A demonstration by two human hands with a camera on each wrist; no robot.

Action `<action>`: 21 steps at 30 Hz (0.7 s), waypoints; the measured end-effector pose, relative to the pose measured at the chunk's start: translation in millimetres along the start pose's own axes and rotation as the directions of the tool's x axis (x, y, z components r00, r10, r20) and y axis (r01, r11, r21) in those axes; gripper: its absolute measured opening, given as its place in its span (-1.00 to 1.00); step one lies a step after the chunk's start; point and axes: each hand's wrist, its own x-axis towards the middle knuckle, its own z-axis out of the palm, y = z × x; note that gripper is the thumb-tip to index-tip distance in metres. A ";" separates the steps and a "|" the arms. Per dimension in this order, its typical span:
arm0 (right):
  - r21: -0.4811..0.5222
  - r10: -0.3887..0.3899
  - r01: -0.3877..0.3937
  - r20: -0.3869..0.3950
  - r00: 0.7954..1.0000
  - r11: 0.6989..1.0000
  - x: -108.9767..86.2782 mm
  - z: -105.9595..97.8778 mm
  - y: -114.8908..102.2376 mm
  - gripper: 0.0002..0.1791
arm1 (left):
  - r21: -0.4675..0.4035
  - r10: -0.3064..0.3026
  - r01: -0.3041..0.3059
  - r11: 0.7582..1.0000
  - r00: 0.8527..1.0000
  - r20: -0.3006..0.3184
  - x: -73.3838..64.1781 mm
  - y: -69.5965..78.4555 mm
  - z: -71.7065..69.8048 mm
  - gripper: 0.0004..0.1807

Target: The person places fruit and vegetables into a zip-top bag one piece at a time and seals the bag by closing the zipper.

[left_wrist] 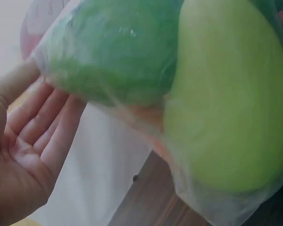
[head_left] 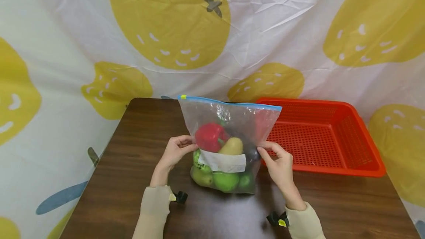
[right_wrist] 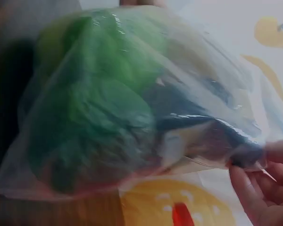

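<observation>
A clear zip bag (head_left: pixel 229 108) full of toy-like produce stands upright between my hands. Its blue zip strip runs along the top, with a yellow slider at the left end. Inside are a red bell pepper (head_left: pixel 210 137), a yellow pear-shaped piece (head_left: pixel 233 146), several green pieces (head_left: pixel 225 182) and something dark at the right. In the left wrist view, a light green pear-shaped piece (left_wrist: pixel 231 103) fills the right side. My left hand (head_left: pixel 175 151) pinches the bag's left side edge between thumb and fingers. At the opposite side edge, my right hand (head_left: pixel 279 161) pinches the plastic.
A red plastic basket (head_left: pixel 358 128) with a perforated bottom sits at the back right, partly behind the bag. Dark wooden tabletop (head_left: pixel 113 180) spreads under everything. A fruit-print cloth (head_left: pixel 186 80) hangs behind the table.
</observation>
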 end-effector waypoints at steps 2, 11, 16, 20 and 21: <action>-0.004 -0.037 0.037 -0.030 0.999 0.999 -2.4 6.5 -0.8 -0.90 | 0.015 0.004 -0.003 1.000 0.999 -0.037 -2.1 0.1 2.2 -0.89; 0.086 0.269 -0.273 0.054 0.962 0.958 -14.8 20.8 1.4 -0.94 | 0.170 -0.128 0.151 0.974 0.982 -0.139 -31.2 36.3 5.1 -0.82; -0.051 0.344 -0.340 0.134 0.929 0.939 -20.1 31.1 12.9 -0.94 | 0.198 -0.259 0.290 0.936 0.951 -0.171 -35.6 25.7 -6.1 -0.79; -0.139 0.279 -0.263 0.113 0.954 0.955 -21.3 45.4 17.3 -0.93 | 0.235 -0.324 0.363 0.901 0.927 -0.190 -31.5 14.7 -11.6 -0.79; -0.166 0.245 -0.227 0.099 0.965 0.960 -21.2 49.5 18.9 -0.93 | 0.241 -0.337 0.377 0.894 0.922 -0.191 -30.0 12.8 -12.7 -0.79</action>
